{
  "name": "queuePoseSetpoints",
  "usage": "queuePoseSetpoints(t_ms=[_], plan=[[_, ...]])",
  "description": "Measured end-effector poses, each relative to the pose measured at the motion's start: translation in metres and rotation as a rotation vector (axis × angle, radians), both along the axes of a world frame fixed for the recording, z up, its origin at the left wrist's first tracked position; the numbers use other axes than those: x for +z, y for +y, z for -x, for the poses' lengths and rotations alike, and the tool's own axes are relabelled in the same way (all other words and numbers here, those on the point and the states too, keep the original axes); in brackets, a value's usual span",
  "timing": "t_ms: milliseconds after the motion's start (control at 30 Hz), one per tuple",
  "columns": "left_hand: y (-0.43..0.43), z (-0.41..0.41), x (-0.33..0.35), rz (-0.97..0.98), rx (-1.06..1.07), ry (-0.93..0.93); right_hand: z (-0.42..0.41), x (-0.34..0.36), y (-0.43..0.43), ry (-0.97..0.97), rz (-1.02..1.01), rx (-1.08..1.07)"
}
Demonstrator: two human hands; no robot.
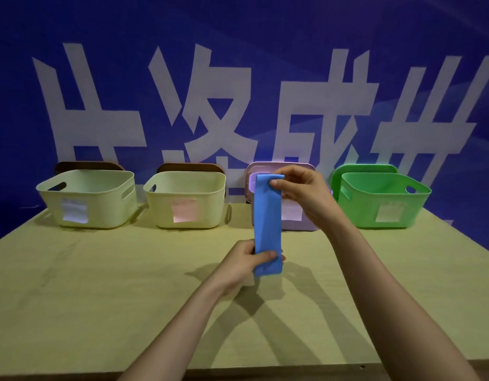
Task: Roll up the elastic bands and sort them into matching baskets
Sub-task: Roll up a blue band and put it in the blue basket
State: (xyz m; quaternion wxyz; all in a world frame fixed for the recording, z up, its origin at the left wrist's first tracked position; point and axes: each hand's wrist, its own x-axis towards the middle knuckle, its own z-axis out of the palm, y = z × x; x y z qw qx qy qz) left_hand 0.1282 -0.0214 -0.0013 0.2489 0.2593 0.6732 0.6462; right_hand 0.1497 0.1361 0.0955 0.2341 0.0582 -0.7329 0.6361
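In the head view, the blue elastic band point(266, 221) is held upright and flat above the worktop point(100, 284), in front of the lilac basket point(309, 226). Its top end is pinched by the right hand point(301, 188) and its bottom end by the left hand point(246, 266). For a tight roll, the edges should be aligned while one end is turned in.

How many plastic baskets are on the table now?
4: pale yellow plastic basket far left, second pale yellow one beside it, lilac basket behind the blue elastic band, green basket far right.
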Motion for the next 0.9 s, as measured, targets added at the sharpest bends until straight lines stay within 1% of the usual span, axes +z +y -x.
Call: queuePoseSetpoints(t_ms=[67,133,200,300,400,533,600,667,733,833,900], plan=[[-0.004,-0.007,-0.001,-0.035,-0.014,-0.052,-0.002,-0.002,0.001,-0.002,0.032,0.004],[-0.010,-0.016,0.002,-0.065,-0.045,-0.092,-0.003,-0.004,0.001,-0.003,0.110,0.025],[-0.015,-0.023,0.003,-0.060,-0.076,-0.110,-0.003,-0.006,0.001,-0.025,0.152,0.051],[-0.021,-0.029,-0.006,-0.018,-0.090,-0.155,-0.001,-0.020,0.001,-0.109,0.134,0.059],[-0.021,-0.029,-0.029,0.046,-0.025,-0.187,0.002,-0.046,0.002,-0.210,0.103,0.034],[-0.015,-0.025,-0.067,0.192,0.130,-0.147,0.004,-0.080,0.000,-0.306,0.072,0.015],[-0.013,-0.025,-0.077,0.277,0.194,-0.106,0.004,-0.090,-0.001,-0.315,0.049,0.002],[-0.012,-0.023,-0.082,0.313,0.245,-0.063,0.003,-0.094,-0.002,-0.306,0.054,0.001],[-0.011,-0.021,-0.084,0.323,0.239,-0.054,0.000,-0.096,-0.003,-0.292,0.049,0.004],[-0.015,-0.019,-0.072,0.318,0.137,-0.053,-0.006,-0.095,-0.003,-0.277,0.033,0.004],[-0.018,-0.014,-0.054,0.203,0.182,-0.022,-0.013,-0.093,-0.006,-0.253,0.033,0.007]])
